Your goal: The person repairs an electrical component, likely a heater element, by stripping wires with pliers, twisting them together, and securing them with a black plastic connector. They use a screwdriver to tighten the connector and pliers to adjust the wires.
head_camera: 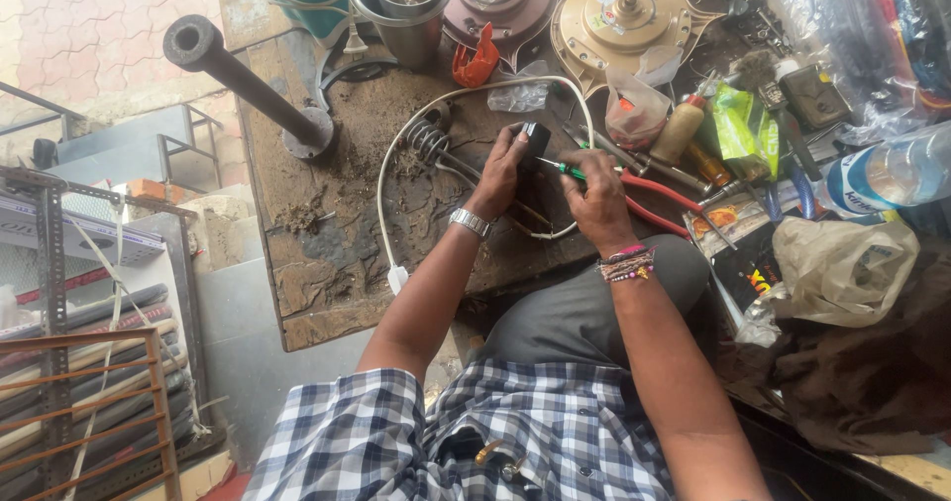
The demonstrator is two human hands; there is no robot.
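Note:
My left hand (501, 169) grips a small black block-shaped part (535, 142) at the end of a metal coil heating element (428, 140) that lies on the worn wooden bench (327, 253). A white cord (388, 179) loops from that part around to a white plug near the bench's front edge. My right hand (597, 196) holds a green-handled screwdriver (567, 170), its tip pointed left into the black part. A silver watch sits on my left wrist, beaded bracelets on my right.
Red-handled pliers (654, 196) lie just right of my hands. Behind stand a steel jar (404, 10), round motor housings (622, 20), an orange clip (477, 63), a bottle (678, 129) and plastic bags. A black pipe post (248, 85) stands at the left; a water bottle (887, 172) lies at the right.

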